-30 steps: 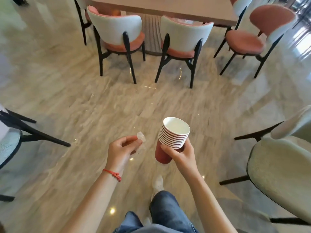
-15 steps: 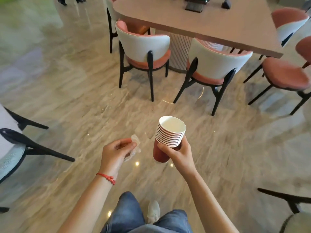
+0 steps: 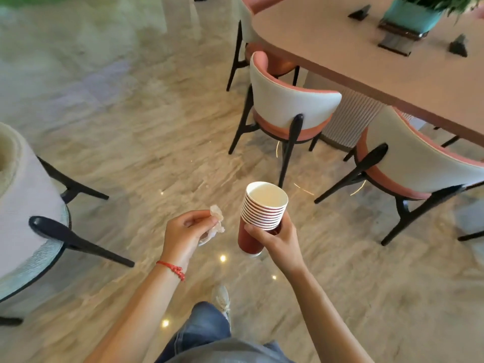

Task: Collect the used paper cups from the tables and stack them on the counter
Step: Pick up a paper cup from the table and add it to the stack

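Right hand point(image 3: 277, 238): fingers curled round the stack of paper cups point(image 3: 262, 213), gripping it below the rims.
Stack of paper cups: nested red cups with white insides, tilted slightly left, held in the air above the floor point(image 3: 131, 153).
Left hand point(image 3: 187, 233): just left of the stack and apart from it, pinching a crumpled napkin point(image 3: 216, 222).
Bench point(image 3: 366, 58): upper right, well apart from both hands, chairs point(image 3: 290, 106) tucked along it.

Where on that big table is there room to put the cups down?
The table is bare along its near rounded end, beside the white-backed chair. Farther right it is crowded: a teal planter and small dark stands. The cup stack is in the right hand.
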The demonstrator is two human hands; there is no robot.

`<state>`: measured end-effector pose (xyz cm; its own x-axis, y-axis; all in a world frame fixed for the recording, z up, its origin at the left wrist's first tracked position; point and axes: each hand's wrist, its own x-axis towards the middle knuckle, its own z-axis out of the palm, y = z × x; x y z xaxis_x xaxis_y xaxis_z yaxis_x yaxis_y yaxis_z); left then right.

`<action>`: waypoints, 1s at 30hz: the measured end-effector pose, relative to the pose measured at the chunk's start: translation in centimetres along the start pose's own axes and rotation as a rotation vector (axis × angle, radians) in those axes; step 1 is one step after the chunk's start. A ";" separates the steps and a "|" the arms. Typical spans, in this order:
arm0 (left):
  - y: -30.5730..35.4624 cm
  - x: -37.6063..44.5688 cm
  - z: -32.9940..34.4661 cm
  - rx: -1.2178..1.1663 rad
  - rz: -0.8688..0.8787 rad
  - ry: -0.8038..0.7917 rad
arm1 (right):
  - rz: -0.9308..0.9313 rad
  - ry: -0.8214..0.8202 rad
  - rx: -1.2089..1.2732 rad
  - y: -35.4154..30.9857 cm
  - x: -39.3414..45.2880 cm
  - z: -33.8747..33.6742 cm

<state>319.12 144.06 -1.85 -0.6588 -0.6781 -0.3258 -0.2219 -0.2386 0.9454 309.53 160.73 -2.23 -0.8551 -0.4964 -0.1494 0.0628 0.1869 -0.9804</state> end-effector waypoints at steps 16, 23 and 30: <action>7.5 23.7 -10.1 -0.123 -0.035 0.488 | -0.035 -0.441 -0.084 -6.2 29.1 17.2; 12.3 35.5 -13.1 -0.186 -0.028 0.657 | -0.063 -0.577 -0.128 -8.9 43.8 24.7; 15.7 44.4 -17.6 -0.217 -0.059 0.718 | -0.054 -0.645 -0.141 -12.1 53.9 32.7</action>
<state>299.06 97.94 -1.62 -0.0033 -0.9288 -0.3705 -0.0465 -0.3699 0.9279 279.49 103.98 -2.67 -0.3730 -0.9080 -0.1908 -0.0768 0.2351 -0.9689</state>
